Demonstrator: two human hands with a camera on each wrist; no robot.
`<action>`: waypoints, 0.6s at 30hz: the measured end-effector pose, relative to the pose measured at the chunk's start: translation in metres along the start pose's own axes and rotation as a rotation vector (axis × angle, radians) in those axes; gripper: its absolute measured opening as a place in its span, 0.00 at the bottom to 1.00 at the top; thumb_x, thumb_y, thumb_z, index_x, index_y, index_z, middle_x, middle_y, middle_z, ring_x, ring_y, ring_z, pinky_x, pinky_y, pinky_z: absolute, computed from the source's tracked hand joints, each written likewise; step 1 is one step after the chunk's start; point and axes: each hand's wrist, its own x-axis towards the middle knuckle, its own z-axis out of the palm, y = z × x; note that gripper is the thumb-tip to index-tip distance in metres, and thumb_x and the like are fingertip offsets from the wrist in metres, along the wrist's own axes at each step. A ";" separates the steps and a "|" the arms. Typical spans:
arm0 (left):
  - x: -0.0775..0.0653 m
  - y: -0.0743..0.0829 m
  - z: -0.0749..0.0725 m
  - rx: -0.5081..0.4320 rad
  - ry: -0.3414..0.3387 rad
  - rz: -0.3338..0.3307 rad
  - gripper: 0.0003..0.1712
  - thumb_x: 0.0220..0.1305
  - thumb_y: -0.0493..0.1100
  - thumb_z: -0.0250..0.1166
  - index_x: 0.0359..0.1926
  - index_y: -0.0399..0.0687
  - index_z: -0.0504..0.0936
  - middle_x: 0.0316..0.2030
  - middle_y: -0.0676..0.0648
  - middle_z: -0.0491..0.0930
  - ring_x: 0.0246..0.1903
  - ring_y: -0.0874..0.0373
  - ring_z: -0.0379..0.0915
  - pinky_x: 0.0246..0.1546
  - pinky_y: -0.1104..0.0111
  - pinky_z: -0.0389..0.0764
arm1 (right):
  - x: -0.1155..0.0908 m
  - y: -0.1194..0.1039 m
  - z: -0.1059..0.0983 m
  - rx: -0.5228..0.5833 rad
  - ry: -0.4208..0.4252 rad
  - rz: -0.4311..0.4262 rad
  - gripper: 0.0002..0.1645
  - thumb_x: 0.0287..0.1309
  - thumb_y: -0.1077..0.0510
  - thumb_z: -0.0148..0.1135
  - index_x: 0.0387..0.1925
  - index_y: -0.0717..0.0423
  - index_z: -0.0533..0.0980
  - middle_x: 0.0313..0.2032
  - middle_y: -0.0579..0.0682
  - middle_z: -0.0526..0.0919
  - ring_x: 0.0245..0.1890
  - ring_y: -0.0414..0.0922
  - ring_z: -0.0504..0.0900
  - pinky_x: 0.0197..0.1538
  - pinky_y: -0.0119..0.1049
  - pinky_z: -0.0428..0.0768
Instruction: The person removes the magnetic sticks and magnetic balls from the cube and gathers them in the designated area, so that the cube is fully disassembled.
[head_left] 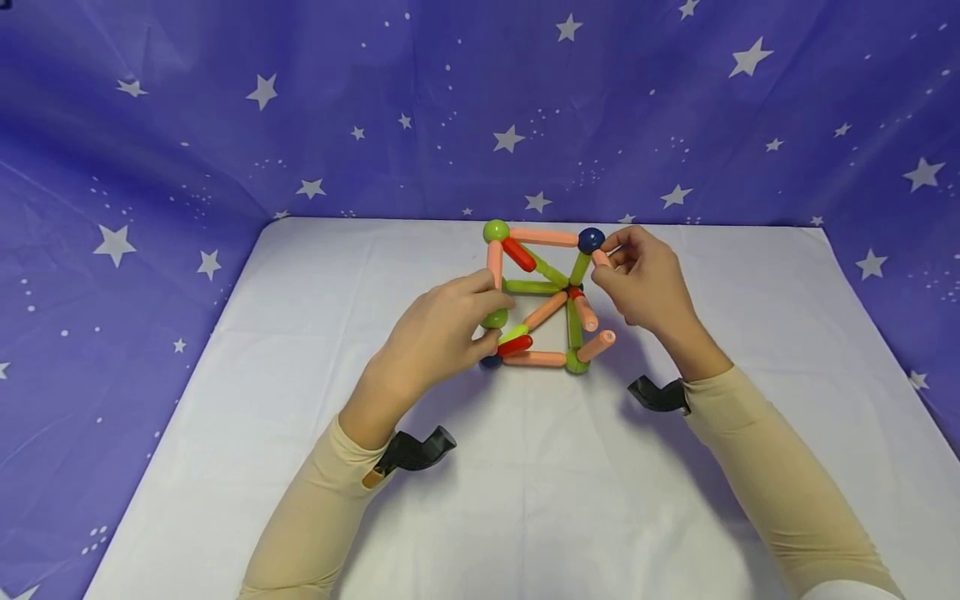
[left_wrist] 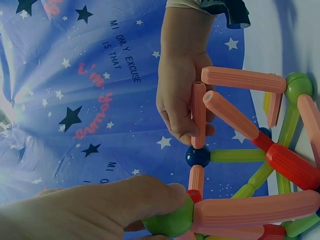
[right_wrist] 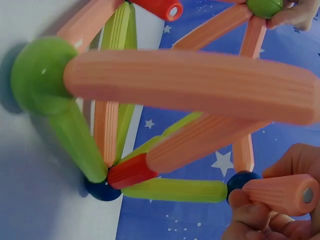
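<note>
A magnetic-rod frame (head_left: 546, 311) stands on the white surface (head_left: 525, 492), cut off in both wrist views. Left hand (head_left: 446, 327), partly hiding it, pinches a green ball (left_wrist: 175, 221); right hand (head_left: 651, 279) pinches a peach rod (right_wrist: 280, 194). Backdrop (left_wrist: 50, 150) reads "MI ONLY EXCUSE IS THAT".

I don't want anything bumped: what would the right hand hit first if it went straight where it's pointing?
Probably the shiny dark blue ball, joined to the ridged, peach-coloured stick that the right hand pinches. Hand and ball look so close they might be touching.
</note>
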 end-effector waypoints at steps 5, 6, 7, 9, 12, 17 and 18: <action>0.000 0.000 0.000 0.000 0.001 0.003 0.16 0.53 0.34 0.69 0.46 0.47 0.85 0.35 0.54 0.71 0.30 0.61 0.67 0.28 0.71 0.70 | 0.001 0.003 -0.002 0.077 -0.011 -0.010 0.13 0.57 0.60 0.58 0.46 0.54 0.74 0.31 0.53 0.78 0.13 0.48 0.70 0.09 0.39 0.68; 0.000 0.000 0.000 -0.002 0.002 0.003 0.16 0.53 0.34 0.69 0.46 0.47 0.85 0.35 0.54 0.72 0.30 0.61 0.67 0.28 0.71 0.70 | 0.001 0.004 -0.003 0.082 -0.011 -0.013 0.14 0.57 0.60 0.57 0.46 0.53 0.74 0.31 0.53 0.78 0.11 0.48 0.70 0.09 0.39 0.68; 0.000 0.000 0.001 -0.004 0.004 0.004 0.16 0.53 0.34 0.69 0.46 0.47 0.85 0.35 0.54 0.72 0.30 0.61 0.67 0.28 0.71 0.70 | 0.001 0.005 -0.005 0.077 -0.006 -0.018 0.14 0.57 0.60 0.57 0.46 0.53 0.75 0.31 0.53 0.79 0.12 0.48 0.71 0.11 0.38 0.68; 0.000 0.000 0.001 -0.004 0.005 0.003 0.16 0.53 0.33 0.69 0.46 0.47 0.85 0.35 0.54 0.72 0.30 0.61 0.67 0.28 0.71 0.70 | 0.002 0.006 -0.008 0.049 0.012 -0.025 0.14 0.58 0.59 0.57 0.47 0.51 0.76 0.32 0.51 0.79 0.16 0.48 0.74 0.17 0.37 0.70; 0.000 0.001 0.001 -0.006 0.006 -0.004 0.16 0.54 0.33 0.68 0.45 0.47 0.85 0.35 0.54 0.72 0.30 0.61 0.67 0.29 0.71 0.70 | 0.003 0.011 -0.015 -0.016 0.053 -0.021 0.15 0.60 0.53 0.58 0.49 0.49 0.77 0.34 0.50 0.81 0.27 0.46 0.77 0.27 0.36 0.72; 0.000 0.001 0.000 -0.006 0.008 -0.005 0.16 0.53 0.33 0.68 0.44 0.48 0.85 0.35 0.54 0.72 0.30 0.62 0.67 0.29 0.71 0.70 | 0.005 0.028 -0.029 -0.112 0.095 0.010 0.21 0.62 0.44 0.58 0.54 0.46 0.78 0.41 0.50 0.83 0.34 0.44 0.78 0.33 0.36 0.73; 0.000 0.001 0.000 -0.006 0.008 -0.005 0.16 0.53 0.33 0.68 0.44 0.48 0.85 0.35 0.54 0.72 0.30 0.62 0.67 0.29 0.71 0.70 | 0.005 0.032 -0.032 -0.128 0.099 0.018 0.22 0.62 0.44 0.58 0.55 0.46 0.78 0.42 0.51 0.84 0.35 0.44 0.78 0.33 0.35 0.73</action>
